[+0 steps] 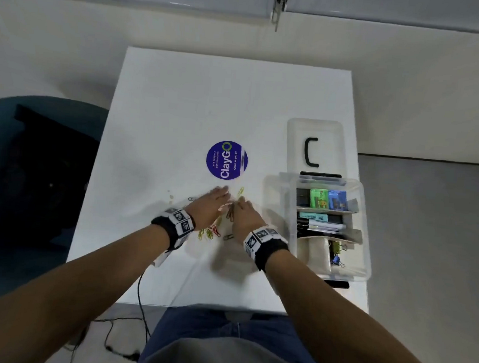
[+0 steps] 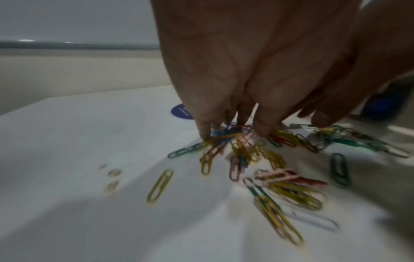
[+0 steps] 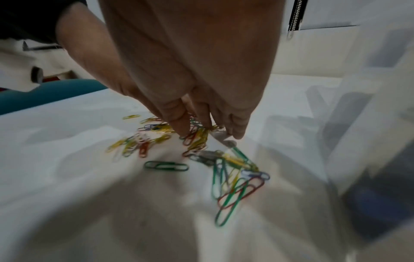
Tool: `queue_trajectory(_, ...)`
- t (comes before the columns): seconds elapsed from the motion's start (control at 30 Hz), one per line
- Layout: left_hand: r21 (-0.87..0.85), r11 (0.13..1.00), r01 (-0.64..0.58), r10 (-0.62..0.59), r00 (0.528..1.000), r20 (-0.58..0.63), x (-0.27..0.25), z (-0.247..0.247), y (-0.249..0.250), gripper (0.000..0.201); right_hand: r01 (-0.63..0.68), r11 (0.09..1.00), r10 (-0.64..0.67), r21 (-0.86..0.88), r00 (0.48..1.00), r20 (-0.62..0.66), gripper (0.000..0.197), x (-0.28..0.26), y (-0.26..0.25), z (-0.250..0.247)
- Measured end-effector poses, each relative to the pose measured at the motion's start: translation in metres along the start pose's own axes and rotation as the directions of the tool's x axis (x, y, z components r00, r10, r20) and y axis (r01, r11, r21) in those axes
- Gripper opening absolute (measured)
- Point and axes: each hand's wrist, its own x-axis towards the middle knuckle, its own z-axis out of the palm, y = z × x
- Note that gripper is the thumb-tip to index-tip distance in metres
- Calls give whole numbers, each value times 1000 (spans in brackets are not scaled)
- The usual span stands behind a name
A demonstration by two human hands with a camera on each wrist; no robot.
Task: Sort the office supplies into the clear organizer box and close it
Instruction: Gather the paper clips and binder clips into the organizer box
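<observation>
Several coloured paper clips (image 1: 210,232) lie scattered on the white table (image 1: 181,106) between my wrists. In the left wrist view my left hand (image 2: 233,131) points down, its straight fingers touching the heap of paper clips (image 2: 244,152). Close beside it on the right, my right hand (image 3: 210,131) also touches the paper clips (image 3: 197,141) with straight fingers. In the head view my left hand (image 1: 212,202) and right hand (image 1: 245,210) meet over the pile. The clear organizer box (image 1: 367,218) stands open at the right, holding small boxes, markers and binder clips in separate compartments.
The box's clear lid (image 1: 315,130) with a black handle lies flat behind the box. A round purple sticker (image 1: 226,160) sits mid-table beyond my hands. A teal chair (image 1: 35,167) stands left of the table. A black cable (image 1: 142,302) hangs off the near edge.
</observation>
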Motion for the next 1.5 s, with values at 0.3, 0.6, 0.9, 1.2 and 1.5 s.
queue_trajectory(0.3, -190, 857, 480, -496, 867, -48, -63, -13, -21, 115, -363, 930, 367, 56, 919, -147, 88, -39, 19, 23)
queue_trajectory(0.6, -285, 901, 328, -360, 931, -66, -41, 3, 19, 49, -173, 984, 179, 46, 965, -190, 52, -18, -8, 22)
queue_trajectory(0.9, -351, 864, 361, -427, 895, -131, -54, -11, 12, 14, -180, 972, 209, 148, 955, -209, 31, -28, -5, 8)
queue_trajectory(1.2, -545, 822, 165, -361, 892, -273, -81, -63, 60, 13, 94, 939, 65, 331, 896, -439, 9, -80, 4, -44)
queue_trajectory(1.5, -591, 798, -121, -47, 964, -261, -63, -93, 195, 14, 156, 865, 176, 477, 797, -578, 13, -170, 83, -59)
